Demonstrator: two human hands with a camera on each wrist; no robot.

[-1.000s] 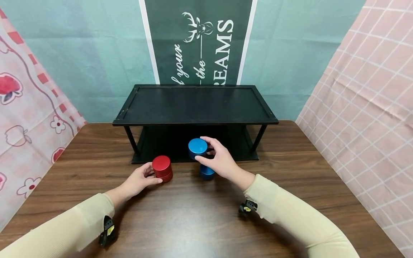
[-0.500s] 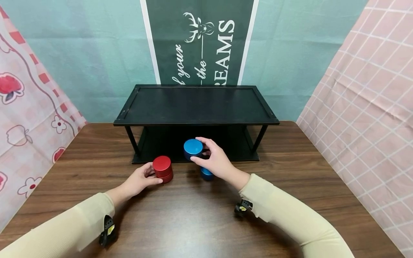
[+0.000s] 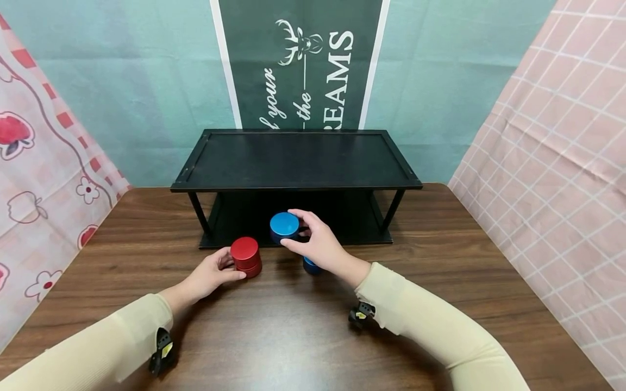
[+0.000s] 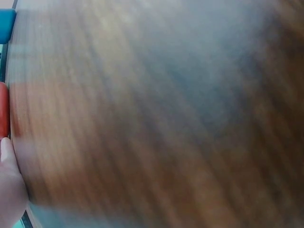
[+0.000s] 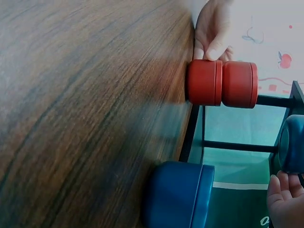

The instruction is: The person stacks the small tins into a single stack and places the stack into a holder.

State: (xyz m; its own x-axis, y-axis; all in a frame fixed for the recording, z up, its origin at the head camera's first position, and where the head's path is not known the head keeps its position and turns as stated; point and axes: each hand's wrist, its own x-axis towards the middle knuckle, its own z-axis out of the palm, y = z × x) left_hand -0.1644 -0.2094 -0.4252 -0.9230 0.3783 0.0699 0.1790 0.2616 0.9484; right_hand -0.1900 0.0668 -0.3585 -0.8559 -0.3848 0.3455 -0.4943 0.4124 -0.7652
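Two small red round tins stand stacked on the table, the upper red tin [image 3: 244,251] squarely over the lower red tin [image 5: 204,81]. My left hand [image 3: 211,276] holds the lower one from the left, thumb in front and fingers behind. Off the table, my right hand [image 3: 320,247] grips a blue round tin [image 3: 284,226] between thumb and fingers, to the right of the red stack and a little higher. A second blue tin [image 3: 311,266] stands on the table under the right hand, partly hidden by it; the right wrist view shows its side and lid.
Behind the tins stands a black two-tier shelf [image 3: 298,160] with slim posts. The wooden table [image 3: 288,331] stretches in front. A patterned pink cloth [image 3: 54,201] hangs at the left, a pink grid cloth [image 3: 552,163] at the right.
My right hand has moved left with the blue tin, closer to the red stack and away from above the second blue tin. The left hand and red tins have stayed put.
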